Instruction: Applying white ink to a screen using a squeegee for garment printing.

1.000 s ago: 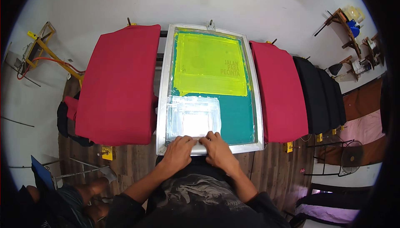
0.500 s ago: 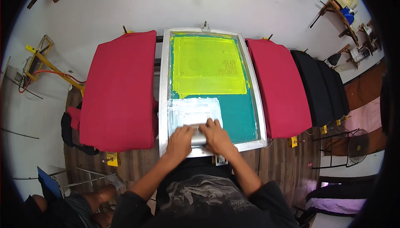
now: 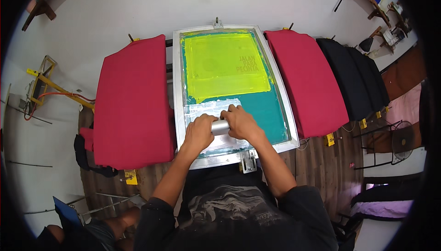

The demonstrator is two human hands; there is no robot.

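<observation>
As the silver squeegee is clamped by fingers of left hand and right hand, stiff, slick handling is presumed; both ends are best held.

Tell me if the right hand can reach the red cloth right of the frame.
Probably yes: only screen and frame separate the right hand from the red cloth, though it would have to release the bar.

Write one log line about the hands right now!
left hand: holds silver bar | right hand: holds silver bar | silver bar: over white patch | surface: framed green screen
</observation>
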